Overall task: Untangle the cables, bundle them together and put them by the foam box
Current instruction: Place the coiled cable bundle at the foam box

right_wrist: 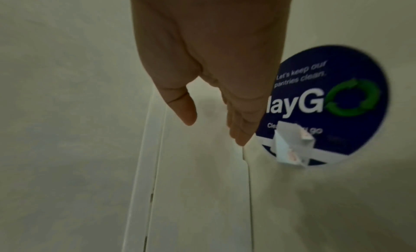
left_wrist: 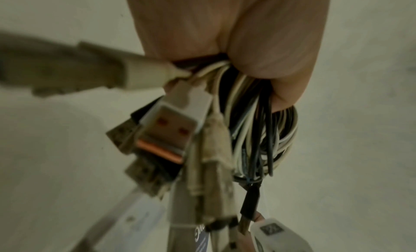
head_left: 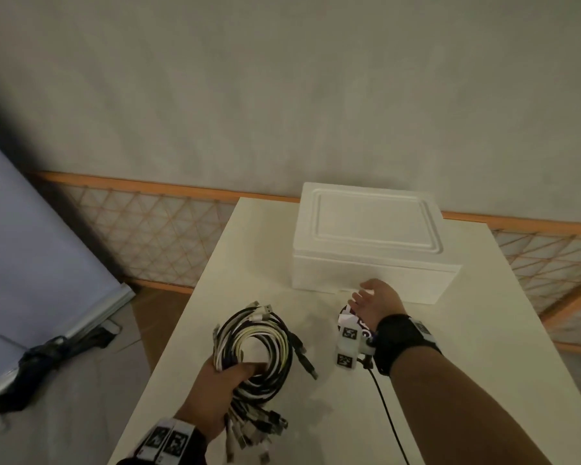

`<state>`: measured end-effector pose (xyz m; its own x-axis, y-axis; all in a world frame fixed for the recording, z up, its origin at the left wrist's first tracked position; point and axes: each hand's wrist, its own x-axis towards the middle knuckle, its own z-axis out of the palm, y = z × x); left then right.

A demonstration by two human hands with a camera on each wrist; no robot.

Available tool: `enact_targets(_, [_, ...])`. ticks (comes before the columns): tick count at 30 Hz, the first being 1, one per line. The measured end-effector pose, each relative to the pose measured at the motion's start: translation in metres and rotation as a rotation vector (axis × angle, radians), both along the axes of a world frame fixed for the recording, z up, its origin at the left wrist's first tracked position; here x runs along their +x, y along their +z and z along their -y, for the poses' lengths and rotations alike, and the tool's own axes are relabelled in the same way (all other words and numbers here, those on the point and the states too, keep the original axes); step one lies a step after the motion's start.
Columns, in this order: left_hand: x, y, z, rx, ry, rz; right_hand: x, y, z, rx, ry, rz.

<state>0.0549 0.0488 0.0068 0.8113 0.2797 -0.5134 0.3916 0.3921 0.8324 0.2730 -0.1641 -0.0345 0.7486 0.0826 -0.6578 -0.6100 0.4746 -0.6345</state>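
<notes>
The left hand (head_left: 219, 391) sits at six o'clock, fingers and thumb curled tight round a held coil. The right hand (head_left: 376, 302) reaches out toward one o'clock, forearm extended, fingers (right_wrist: 238, 124) straight and relaxed, thumb spread, holding nothing.

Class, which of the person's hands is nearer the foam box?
Right. The right hand reaches open to the foam box's front wall; the left hand grips the cable bundle, nearer the person.

Round blue sticker (right_wrist: 326, 102) on white table (head_left: 483, 330)
</notes>
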Motion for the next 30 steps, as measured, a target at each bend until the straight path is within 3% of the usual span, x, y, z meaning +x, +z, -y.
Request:
enact_targets(6, [-0.001, -0.003, -0.003, 0.029, -0.023, 0.002, 0.015, 0.004, -0.007, 0.095, -0.100, -0.056])
enact_targets(12, [0.001, 0.011, -0.003, 0.088, -0.023, 0.100, -0.053, -0.004, 0.010, 0.162, -0.098, -0.041])
enact_targets(16, [0.005, 0.019, -0.002, 0.086, -0.028, 0.170, -0.123, -0.015, 0.033, 0.086, 0.043, -0.099])
enact_targets(19, [0.012, 0.023, 0.007, 0.100, -0.072, 0.218, -0.147, 0.006, 0.045, -0.170, 0.384, -0.176])
enact_targets(21, [0.018, 0.025, 0.012, 0.112, -0.112, 0.238, -0.149, 0.036, 0.047, -0.460, 0.664, 0.014])
enact_targets(22, [0.022, 0.028, 0.015, 0.121, -0.131, 0.252, -0.147, 0.056, 0.046, -0.648, 0.706, 0.203])
enact_targets(24, [0.030, 0.030, 0.021, 0.202, -0.201, 0.299, -0.144, 0.100, 0.039, -0.924, 0.579, 0.610])
enact_targets(26, [0.038, 0.040, 0.029, 0.340, -0.302, 0.360, -0.135, 0.131, 0.026, -0.903, 0.503, 0.875])
enact_targets(29, [0.051, 0.056, 0.042, 0.462, -0.429, 0.435, -0.117, 0.140, 0.005, -0.630, 0.621, 0.947])
enact_targets(30, [0.056, 0.061, 0.044, 0.492, -0.444, 0.455, -0.113, 0.138, -0.001, -0.568, 0.585, 0.953])
